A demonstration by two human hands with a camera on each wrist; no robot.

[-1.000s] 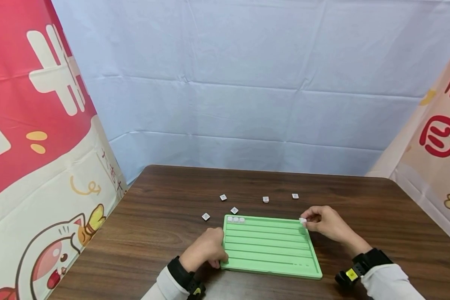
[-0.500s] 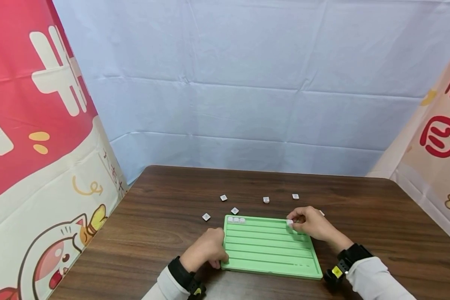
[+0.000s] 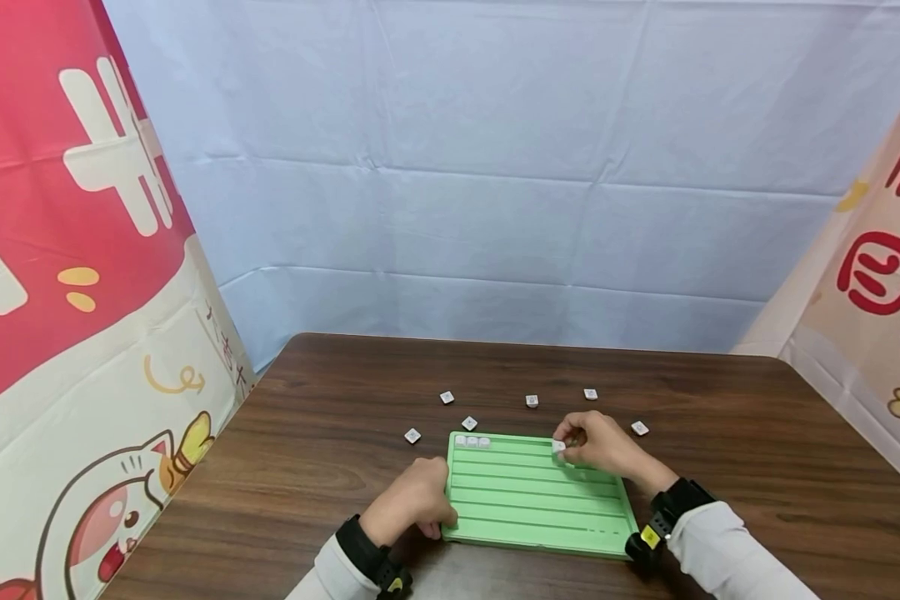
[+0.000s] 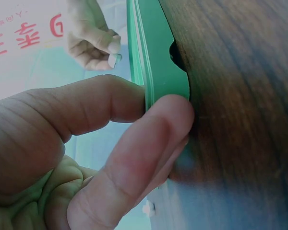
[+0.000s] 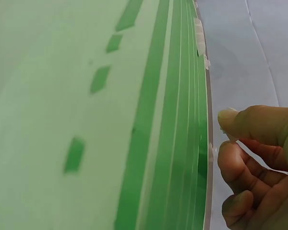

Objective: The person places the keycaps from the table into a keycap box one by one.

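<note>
White tile (image 3: 558, 447) | moved left over tray (image 3: 536, 510), nearer seated tiles (image 3: 472, 442), unreleased | right hand (image 3: 602, 443): fingers pinched it | left hand (image 3: 414, 497): gripped tray

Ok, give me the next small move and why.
Probably bring the white tile pinched in the right hand leftward beside the three tiles: they occupy the far-left corner of the green tray with bare space alongside, and the left hand grips its edge.

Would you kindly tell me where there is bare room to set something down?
Bare: the table left of the left hand, and the green tray along its nearer grooves. Crowded: behind the tray, among six loose tiles, and around the right hand.
</note>
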